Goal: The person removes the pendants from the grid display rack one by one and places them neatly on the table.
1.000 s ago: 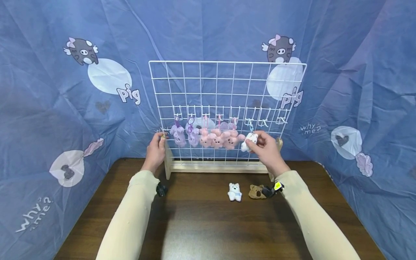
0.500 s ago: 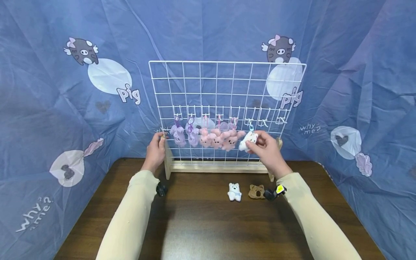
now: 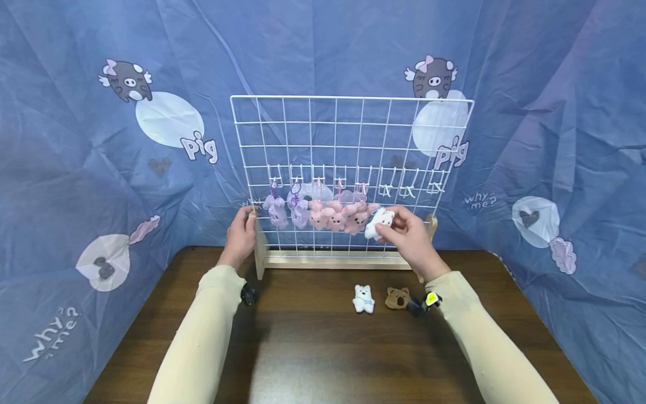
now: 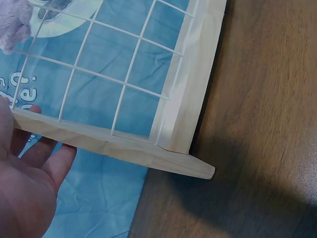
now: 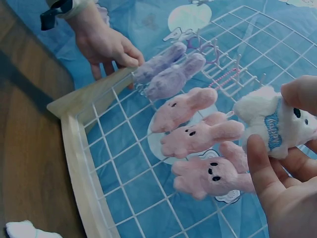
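Note:
A small white bear plush keychain (image 3: 379,223) is pinched between the thumb and fingers of my right hand (image 3: 413,238), in front of the rack's lower right part. In the right wrist view the bear (image 5: 270,119) wears a blue scarf and lies tilted. My left hand (image 3: 239,238) grips the wooden side post (image 4: 99,141) of the white wire grid rack (image 3: 323,122), its fingers passing behind the wood. Two purple plush rabbits (image 3: 277,212) and three pink ones (image 5: 210,173) hang side by side from hooks on the grid, left of the held bear.
Several bare white hooks (image 3: 407,191) sit at the grid's right. On the brown table (image 3: 323,348), in front of the rack's wooden base (image 3: 338,261), lie another white bear plush (image 3: 363,299) and a brown bear plush (image 3: 397,298). A blue printed curtain (image 3: 323,45) stands behind.
My right hand has moved slightly left and down with the white bear. Its blue loop, earlier up at a hook, has come away, and that hook is bare. The left hand stays put.

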